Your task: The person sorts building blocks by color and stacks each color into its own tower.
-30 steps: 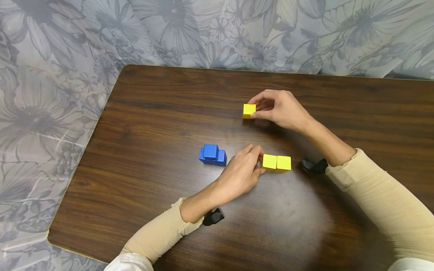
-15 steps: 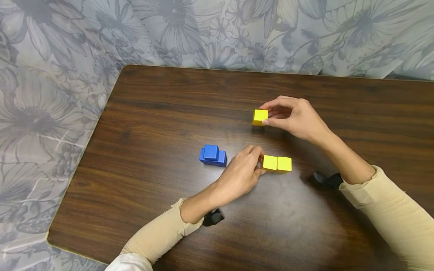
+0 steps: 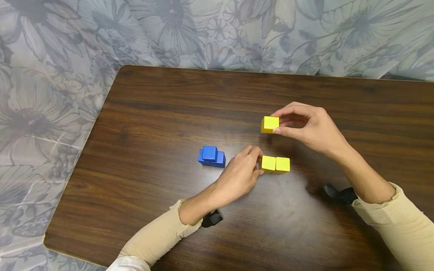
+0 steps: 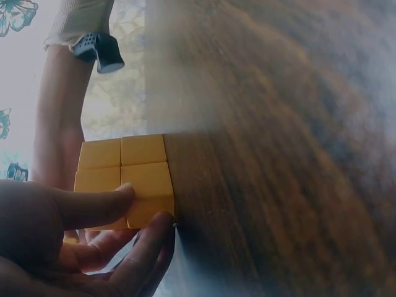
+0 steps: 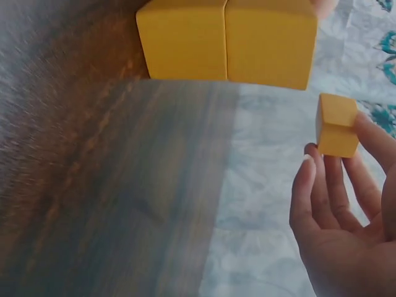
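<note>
Near the middle of the table, two yellow cube stacks (image 3: 283, 164) stand side by side; the left wrist view shows each is two cubes (image 4: 143, 149) high. My left hand (image 3: 239, 173) grips the left stack low down, thumb on its near face and fingers behind. Farther back and to the right, my right hand (image 3: 315, 126) pinches a single yellow cube (image 3: 271, 123) between thumb and fingertips. That cube (image 5: 337, 125) is raised off the table in the right wrist view. Left of my left hand sits a small blue cube pile (image 3: 210, 153), one cube on top of two.
The dark wood-grain table (image 3: 142, 150) has a rounded left corner and a back edge along a floral-patterned covering (image 3: 217, 34). Black wrist cameras (image 3: 211, 218) hang under both wrists, low over the tabletop.
My right hand has drawn the single yellow cube to the right and nearer to me, and it appears higher. My left hand, the yellow stacks and the blue cubes stay in place.
</note>
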{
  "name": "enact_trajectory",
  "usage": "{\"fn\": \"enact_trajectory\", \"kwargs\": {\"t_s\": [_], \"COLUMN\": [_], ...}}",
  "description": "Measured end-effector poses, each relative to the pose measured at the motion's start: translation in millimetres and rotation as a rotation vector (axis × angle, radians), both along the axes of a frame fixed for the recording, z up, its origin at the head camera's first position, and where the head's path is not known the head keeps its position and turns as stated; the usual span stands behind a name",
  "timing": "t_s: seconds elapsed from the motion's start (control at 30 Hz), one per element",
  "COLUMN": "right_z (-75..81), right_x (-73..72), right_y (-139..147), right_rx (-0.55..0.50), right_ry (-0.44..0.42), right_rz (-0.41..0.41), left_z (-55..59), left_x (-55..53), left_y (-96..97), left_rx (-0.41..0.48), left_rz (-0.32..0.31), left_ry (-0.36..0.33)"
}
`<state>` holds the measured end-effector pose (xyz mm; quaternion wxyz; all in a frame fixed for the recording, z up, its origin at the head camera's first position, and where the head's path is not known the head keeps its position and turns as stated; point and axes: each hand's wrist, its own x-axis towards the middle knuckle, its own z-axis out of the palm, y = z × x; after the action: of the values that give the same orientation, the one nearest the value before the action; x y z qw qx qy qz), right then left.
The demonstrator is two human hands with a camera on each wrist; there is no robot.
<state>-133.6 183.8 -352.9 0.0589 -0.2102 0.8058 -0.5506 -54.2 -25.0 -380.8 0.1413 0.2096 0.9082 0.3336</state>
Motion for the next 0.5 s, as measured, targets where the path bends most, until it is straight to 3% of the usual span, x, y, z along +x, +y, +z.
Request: {"fn": "enact_trajectory", "kwargs": {"t_s": [0.5], "right_z": [1.9], "right_x": [28.1], "right_y": [16], "right_rx": [-0.024], "right_ry": [0.035], "right_rz": [0.022], "left_z": [-0.4], "left_x": [1.2], "left_y": [1.2], "left_rx": [0.006], "left_rz": [0.008], "left_ry": [0.009]}}
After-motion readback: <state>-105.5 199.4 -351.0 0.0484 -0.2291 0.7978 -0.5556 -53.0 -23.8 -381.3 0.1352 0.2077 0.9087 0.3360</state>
